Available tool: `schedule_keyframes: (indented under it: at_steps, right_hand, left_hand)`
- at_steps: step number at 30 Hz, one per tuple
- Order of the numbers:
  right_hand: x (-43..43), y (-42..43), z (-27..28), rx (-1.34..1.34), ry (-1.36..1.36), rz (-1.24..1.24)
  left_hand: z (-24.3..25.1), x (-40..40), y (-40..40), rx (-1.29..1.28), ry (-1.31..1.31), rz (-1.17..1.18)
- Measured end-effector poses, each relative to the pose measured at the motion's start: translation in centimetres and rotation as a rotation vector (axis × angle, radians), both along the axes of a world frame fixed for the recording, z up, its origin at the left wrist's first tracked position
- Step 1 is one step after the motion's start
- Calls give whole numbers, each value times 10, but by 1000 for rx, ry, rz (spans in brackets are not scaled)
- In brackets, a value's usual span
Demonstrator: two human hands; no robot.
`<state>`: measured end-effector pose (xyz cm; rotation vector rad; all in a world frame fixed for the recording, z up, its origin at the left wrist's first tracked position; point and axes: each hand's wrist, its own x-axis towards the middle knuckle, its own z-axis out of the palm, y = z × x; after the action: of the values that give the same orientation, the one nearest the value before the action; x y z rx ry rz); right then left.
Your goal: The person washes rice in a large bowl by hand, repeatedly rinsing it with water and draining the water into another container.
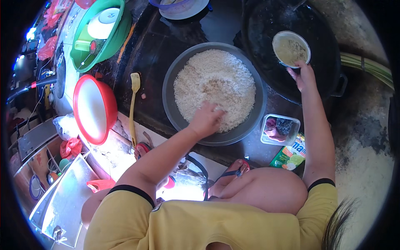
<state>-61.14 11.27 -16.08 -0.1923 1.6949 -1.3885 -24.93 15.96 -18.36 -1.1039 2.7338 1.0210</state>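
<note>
A wide grey basin [167,93] filled with white rice grains [225,65] stands before me. My left hand [207,118] rests in the near part of the rice with its fingers bent; whether it holds any grains cannot be told. To the right, my right hand [303,75] grips the near rim of a small white bowl [290,48] with cloudy liquid in it. That bowl is above a large dark round tub [262,31], where water shows at the far side.
Nearer me on the right are a clear plastic box [265,140] with scrubbers and a green dishwashing-liquid pouch [289,156]. Leftward lie a yellow spatula [132,106], a red basin [113,109] and a green basin [120,34] with dishes. A purple bowl [175,7] stands at the far edge.
</note>
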Motion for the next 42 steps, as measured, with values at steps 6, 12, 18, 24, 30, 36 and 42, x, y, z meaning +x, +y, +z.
schedule_keyframes:
  at_steps: [6, 12, 18, 24, 30, 36, 42]
  right_hand:
    - [37, 8, 16, -220, -273, 35]
    - [90, 12, 45, -292, -212, 131]
    - [127, 12, 50, -337, 36, 322]
    - [135, 24, 46, -454, 604, 463]
    - [137, 27, 51, -479, 610, 454]
    - [98, 37, 44, -457, 715, 337]
    - [59, 48, 39, -386, 742, 128]
  left_hand:
    - [9, -26, -47, -382, 116, 190]
    - [-3, -50, -59, 29, -142, 275]
    - [-16, -65, -69, 376, -4, 540]
    - [14, -73, -71, 47, -159, 489]
    - [-22, -17, -63, -171, -155, 666]
    - [-13, 5, -44, -272, -148, 479]
    - [-33, 24, -73, 60, 347, 982]
